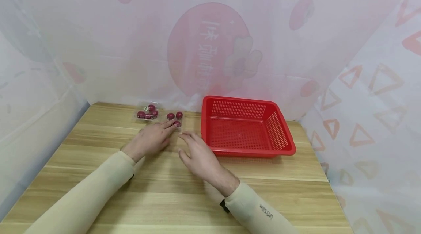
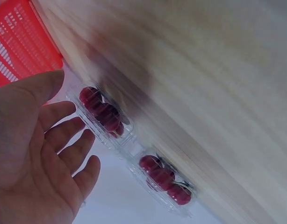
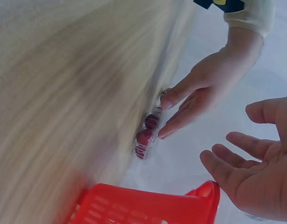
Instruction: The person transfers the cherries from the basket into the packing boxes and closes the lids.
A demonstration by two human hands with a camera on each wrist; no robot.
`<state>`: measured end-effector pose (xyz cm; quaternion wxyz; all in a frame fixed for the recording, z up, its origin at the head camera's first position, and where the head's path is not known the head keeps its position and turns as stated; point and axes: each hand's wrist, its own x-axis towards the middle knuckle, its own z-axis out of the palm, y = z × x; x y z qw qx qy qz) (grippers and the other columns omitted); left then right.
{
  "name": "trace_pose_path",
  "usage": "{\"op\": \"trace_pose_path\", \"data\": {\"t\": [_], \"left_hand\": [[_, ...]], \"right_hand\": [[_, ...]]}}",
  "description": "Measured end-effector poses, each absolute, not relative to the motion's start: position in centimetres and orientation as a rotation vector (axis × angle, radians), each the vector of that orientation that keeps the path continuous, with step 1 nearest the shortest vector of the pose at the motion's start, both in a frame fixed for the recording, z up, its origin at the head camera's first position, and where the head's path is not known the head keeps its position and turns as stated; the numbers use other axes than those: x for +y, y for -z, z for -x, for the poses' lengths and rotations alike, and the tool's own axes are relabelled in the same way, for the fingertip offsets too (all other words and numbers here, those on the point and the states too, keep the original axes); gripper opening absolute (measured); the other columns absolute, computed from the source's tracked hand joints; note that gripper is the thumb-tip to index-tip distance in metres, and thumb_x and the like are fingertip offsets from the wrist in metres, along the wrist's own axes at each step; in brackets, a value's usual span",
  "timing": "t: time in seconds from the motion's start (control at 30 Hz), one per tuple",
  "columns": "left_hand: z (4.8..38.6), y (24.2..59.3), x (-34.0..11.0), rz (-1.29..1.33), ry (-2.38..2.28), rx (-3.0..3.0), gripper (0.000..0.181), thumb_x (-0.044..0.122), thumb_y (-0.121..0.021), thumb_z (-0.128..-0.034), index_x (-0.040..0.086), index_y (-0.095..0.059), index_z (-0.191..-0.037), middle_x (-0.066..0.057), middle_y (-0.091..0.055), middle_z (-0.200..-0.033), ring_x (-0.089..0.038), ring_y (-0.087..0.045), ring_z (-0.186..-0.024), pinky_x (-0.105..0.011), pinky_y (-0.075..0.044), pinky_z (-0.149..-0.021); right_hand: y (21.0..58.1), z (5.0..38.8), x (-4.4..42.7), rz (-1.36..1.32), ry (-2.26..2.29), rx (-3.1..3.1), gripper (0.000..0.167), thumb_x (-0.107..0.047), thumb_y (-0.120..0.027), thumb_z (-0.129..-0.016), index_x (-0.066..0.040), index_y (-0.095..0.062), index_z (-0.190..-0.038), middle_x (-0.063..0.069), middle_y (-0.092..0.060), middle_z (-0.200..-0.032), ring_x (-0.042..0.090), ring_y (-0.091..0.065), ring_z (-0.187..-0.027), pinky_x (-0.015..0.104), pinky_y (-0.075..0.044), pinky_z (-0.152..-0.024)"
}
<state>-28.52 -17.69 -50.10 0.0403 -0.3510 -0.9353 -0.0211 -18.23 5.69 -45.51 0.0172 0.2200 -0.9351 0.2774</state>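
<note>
Two clear plastic boxes of dark red cherry-like fruit lie at the back of the table. One fruit box (image 1: 147, 112) stands on the left, and the other fruit box (image 1: 174, 118) is closer to the basket. My left hand (image 1: 152, 138) reaches over the near edge of the closer box, its fingers extended; in the left wrist view the left hand (image 2: 45, 149) looks loosely bent, with nothing gripped. Just right of that box my right hand (image 1: 201, 156) hovers with relaxed fingers. The right wrist view shows the right hand (image 3: 255, 163) holding nothing.
A red plastic basket (image 1: 245, 152) with slotted walls stands at the back right, close beside my right hand. Printed cloth walls (image 1: 138, 51) rise behind the wooden table (image 1: 177, 197) and along its sides.
</note>
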Motion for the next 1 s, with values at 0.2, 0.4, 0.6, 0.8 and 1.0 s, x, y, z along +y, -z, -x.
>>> {"op": "trace_pose_path", "data": {"t": [0.2,0.4,0.6,0.8,1.0], "left_hand": [[30.3,50.2,-17.5,1.069,0.095,-2.865,0.056,0.018,-0.075,-0.1136,-0.005,-0.063,-0.164,-0.029,-0.062,-0.172,-0.051,-0.070,-0.150,-0.066,-0.060,-0.126],[31.4,50.2,-17.5,1.029,0.161,-2.909,0.060,0.019,-0.076,-0.1131,-0.002,-0.061,-0.167,-0.029,-0.059,-0.175,-0.054,-0.071,-0.147,-0.068,-0.061,-0.123],[31.6,49.4,-17.6,0.955,0.204,-2.924,0.059,0.021,-0.074,-0.1149,-0.003,-0.060,-0.167,-0.030,-0.059,-0.174,-0.054,-0.066,-0.153,-0.068,-0.056,-0.129],[30.0,46.8,-18.3,0.848,0.202,-2.930,0.061,0.030,-0.068,-0.1199,-0.002,-0.056,-0.171,-0.030,-0.058,-0.175,-0.053,-0.059,-0.161,-0.069,-0.051,-0.134],[28.7,44.8,-20.1,0.767,0.225,-2.908,0.064,0.034,-0.065,-0.1223,-0.003,-0.052,-0.173,-0.031,-0.055,-0.177,-0.056,-0.058,-0.161,-0.072,-0.050,-0.133]], "right_hand": [[44.3,18.2,6.4,-0.673,-0.905,-2.860,0.050,-0.022,-0.070,-0.119,-0.007,-0.065,-0.166,0.012,-0.064,-0.172,0.028,-0.065,-0.159,0.045,-0.055,-0.135],[43.2,18.9,8.0,-0.672,-0.912,-2.791,0.048,-0.020,-0.073,-0.117,-0.005,-0.068,-0.162,0.013,-0.067,-0.168,0.031,-0.070,-0.154,0.048,-0.058,-0.132],[42.3,19.7,10.5,-0.552,-0.763,-2.830,0.046,-0.025,-0.073,-0.118,-0.010,-0.070,-0.161,0.009,-0.069,-0.167,0.029,-0.071,-0.153,0.052,-0.066,-0.122],[42.0,20.4,13.7,-0.391,-0.599,-2.849,0.048,-0.031,-0.074,-0.117,-0.016,-0.071,-0.162,0.005,-0.068,-0.169,0.029,-0.068,-0.156,0.056,-0.072,-0.109],[41.9,21.1,17.6,-0.308,-0.422,-2.848,0.052,-0.040,-0.069,-0.119,-0.015,-0.070,-0.164,0.010,-0.067,-0.170,0.032,-0.065,-0.160,0.058,-0.067,-0.119]]}}
